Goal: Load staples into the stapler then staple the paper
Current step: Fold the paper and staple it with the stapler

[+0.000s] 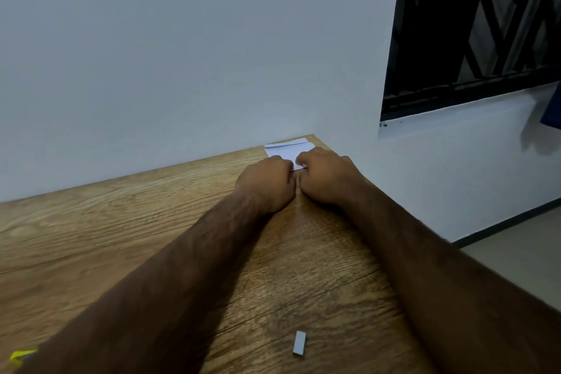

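White paper (288, 149) lies at the far corner of the wooden table (91, 228), against the wall. My left hand (267, 182) and my right hand (326, 177) rest side by side on the paper's near edge, fingers curled over it and gripping it. A grey strip of staples (300, 342) lies on the table near me, between my forearms. A yellow object (21, 355), mostly hidden under my left forearm, shows at the bottom left; I cannot tell what it is. No stapler is clearly in view.
A white wall runs along the table's far edge. The table's right edge drops to a tiled floor (516, 249). A dark barred window (473, 27) is at the upper right.
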A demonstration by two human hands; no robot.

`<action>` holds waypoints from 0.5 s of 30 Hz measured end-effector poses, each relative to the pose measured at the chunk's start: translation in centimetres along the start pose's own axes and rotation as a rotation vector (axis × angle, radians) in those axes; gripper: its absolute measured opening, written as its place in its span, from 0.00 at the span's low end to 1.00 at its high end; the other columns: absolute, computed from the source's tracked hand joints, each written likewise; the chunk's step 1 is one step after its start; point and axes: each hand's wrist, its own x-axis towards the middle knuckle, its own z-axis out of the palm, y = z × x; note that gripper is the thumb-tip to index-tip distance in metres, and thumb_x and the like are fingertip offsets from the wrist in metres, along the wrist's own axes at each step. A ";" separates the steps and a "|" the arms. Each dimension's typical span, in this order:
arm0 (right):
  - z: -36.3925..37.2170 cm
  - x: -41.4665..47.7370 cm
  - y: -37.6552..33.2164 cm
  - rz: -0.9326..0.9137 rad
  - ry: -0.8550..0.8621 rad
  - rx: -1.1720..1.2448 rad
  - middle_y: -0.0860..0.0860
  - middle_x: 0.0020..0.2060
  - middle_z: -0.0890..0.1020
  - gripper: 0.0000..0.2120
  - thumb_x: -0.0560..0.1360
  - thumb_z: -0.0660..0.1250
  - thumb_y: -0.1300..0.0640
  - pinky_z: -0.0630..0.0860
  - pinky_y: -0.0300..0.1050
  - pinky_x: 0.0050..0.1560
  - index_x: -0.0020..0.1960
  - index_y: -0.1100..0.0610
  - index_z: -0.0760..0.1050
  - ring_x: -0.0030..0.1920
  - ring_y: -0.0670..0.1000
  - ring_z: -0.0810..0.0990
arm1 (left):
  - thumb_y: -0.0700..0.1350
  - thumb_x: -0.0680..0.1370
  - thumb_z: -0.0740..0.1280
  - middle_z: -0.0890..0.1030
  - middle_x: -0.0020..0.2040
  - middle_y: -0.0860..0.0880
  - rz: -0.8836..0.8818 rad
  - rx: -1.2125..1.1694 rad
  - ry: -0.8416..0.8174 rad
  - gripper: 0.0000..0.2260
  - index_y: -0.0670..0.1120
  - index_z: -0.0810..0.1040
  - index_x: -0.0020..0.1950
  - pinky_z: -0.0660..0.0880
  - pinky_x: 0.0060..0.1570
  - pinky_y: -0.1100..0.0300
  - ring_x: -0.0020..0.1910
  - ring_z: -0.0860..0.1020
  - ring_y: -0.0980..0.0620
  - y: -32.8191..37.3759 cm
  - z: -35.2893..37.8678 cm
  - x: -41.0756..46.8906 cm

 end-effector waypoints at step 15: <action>-1.0 -3.3 -4.7 -0.280 -0.031 0.079 0.44 0.49 0.78 0.09 0.77 0.68 0.49 0.74 0.47 0.52 0.54 0.43 0.84 0.53 0.48 0.77 | 0.42 0.76 0.64 0.83 0.55 0.48 -0.067 0.007 0.002 0.12 0.50 0.83 0.55 0.78 0.53 0.52 0.55 0.80 0.45 -4.2 -3.4 -7.2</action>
